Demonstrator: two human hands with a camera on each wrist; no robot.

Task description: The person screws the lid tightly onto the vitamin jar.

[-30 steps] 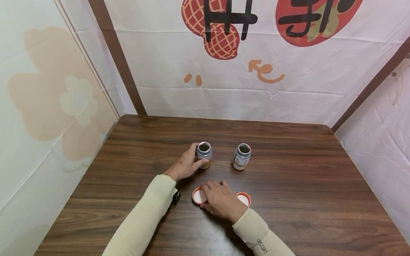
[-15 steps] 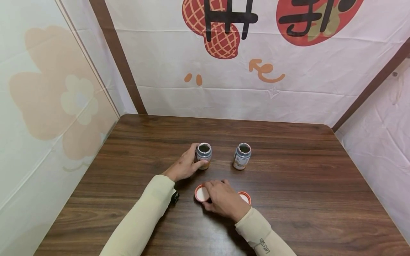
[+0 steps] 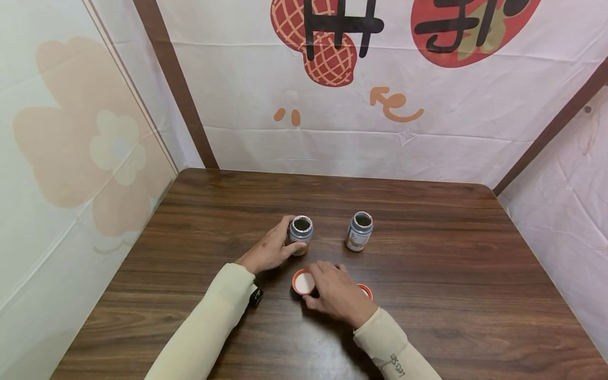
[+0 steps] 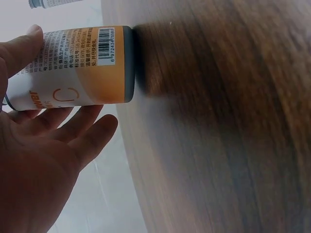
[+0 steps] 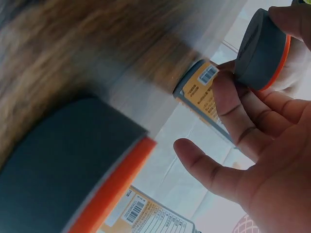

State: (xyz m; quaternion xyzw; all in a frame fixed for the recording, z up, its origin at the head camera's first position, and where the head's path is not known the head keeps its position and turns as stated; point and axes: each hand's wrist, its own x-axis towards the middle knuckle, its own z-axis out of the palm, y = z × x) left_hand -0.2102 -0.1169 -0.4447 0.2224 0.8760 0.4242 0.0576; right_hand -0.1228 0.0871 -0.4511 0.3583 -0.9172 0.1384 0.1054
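Observation:
My left hand [image 3: 268, 250] grips an uncapped supplement bottle [image 3: 302, 236], thumb on the near side and fingers behind. In the left wrist view, this bottle [image 4: 82, 73] shows an orange and white label with a barcode and a dark base. It stands upright; its mouth rim is silvery. Just in front of it, my right hand [image 3: 339, 293] pinches a bottle cap [image 3: 303, 283], its white inside facing up. From the right wrist, the cap [image 5: 262, 51] appears dark grey with an orange rim, held between thumb and fingers. The cap and bottle are apart.
A second uncapped bottle [image 3: 359, 232] stands upright to the right. Another cap [image 3: 366, 291], inside up, lies on the wooden table [image 3: 451, 264], partly hidden by the right hand. A printed white cloth [image 3: 332, 148] hangs behind the table.
My right hand has moved the pinched cap slightly rightward and away from me, closer to the held bottle. My left hand has drawn its bottle a little toward me. The other bottle stays put.

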